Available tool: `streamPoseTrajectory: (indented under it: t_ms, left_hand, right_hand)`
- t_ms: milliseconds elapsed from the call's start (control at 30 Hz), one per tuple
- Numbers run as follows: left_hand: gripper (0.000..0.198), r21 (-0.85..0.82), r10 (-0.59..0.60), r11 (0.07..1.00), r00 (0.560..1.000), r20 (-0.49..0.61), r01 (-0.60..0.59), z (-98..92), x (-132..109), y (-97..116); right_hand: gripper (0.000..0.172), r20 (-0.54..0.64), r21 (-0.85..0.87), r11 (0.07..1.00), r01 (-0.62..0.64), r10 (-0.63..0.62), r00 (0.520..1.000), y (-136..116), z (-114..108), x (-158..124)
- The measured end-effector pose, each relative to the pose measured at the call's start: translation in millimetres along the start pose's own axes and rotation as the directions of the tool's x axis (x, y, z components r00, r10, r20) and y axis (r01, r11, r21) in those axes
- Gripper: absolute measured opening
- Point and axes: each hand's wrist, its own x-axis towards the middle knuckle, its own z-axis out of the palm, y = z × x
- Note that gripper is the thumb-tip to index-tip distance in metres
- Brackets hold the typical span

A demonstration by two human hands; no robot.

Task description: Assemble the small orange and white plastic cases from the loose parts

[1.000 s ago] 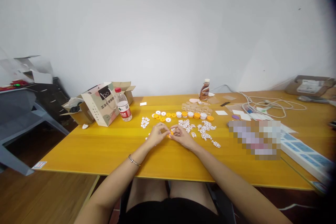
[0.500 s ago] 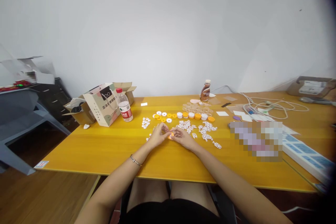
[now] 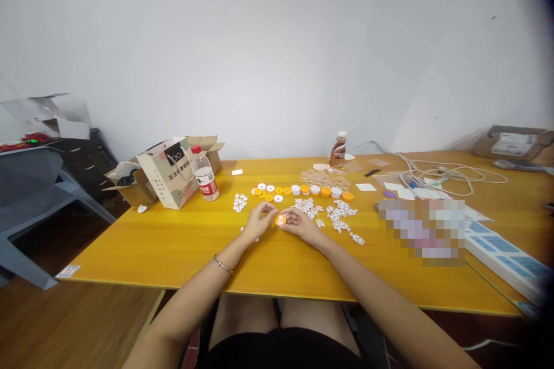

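My right hand [image 3: 303,226] has its fingers closed on an orange disc [image 3: 278,221] with a white centre piece. Against the disc's upper left edge, the fingertips of my left hand [image 3: 258,222] are pinched together. Beyond my hands runs a row of orange and white round wheels [image 3: 315,191], some flat and some thicker. White cut-out plastic pieces [image 3: 340,216] lie scattered to the right of my right hand. To the left is a cluster of small white round pieces [image 3: 239,203], and a few more are partly hidden by my left hand.
At the left stand a water bottle [image 3: 206,176], a paper gift bag [image 3: 167,176] and open cardboard boxes. A brown drink bottle [image 3: 338,150] and clear plastic rings [image 3: 326,177] are at the back. White cables [image 3: 450,168], cards and a long white-and-blue box [image 3: 506,253] lie right.
The orange disc has turned so that its face and white centre show more fully. My left fingers have shifted slightly up along its edge. Both forearms stay nearly in place.
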Motion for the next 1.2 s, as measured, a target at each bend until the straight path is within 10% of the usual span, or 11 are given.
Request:
streamPoseTrajectory:
  t_ms: [333, 767, 1200]
  left_hand:
    - [0.017, 0.116, 0.011, 0.993, 0.996, -0.094, 0.0, -14.9, 5, -8]
    - [0.017, 0.3, 0.089, 0.947, 0.99, 0.109, -0.118, -6.8, 6, -6]
    - [0.015, 0.378, 0.013, 0.922, 0.985, 0.172, -0.078, 47.9, 104, -1]
  right_hand:
    - [0.036, -0.137, 0.046, 0.998, 0.034, -0.028, 0.99, 4, -2, 6]
    - [0.044, -0.532, 0.104, 0.991, 0.078, -0.011, 0.847, -3, -40, 10]
    - [0.039, -0.508, 0.034, 0.999, 0.035, -0.013, 0.861, -2, -27, 7]
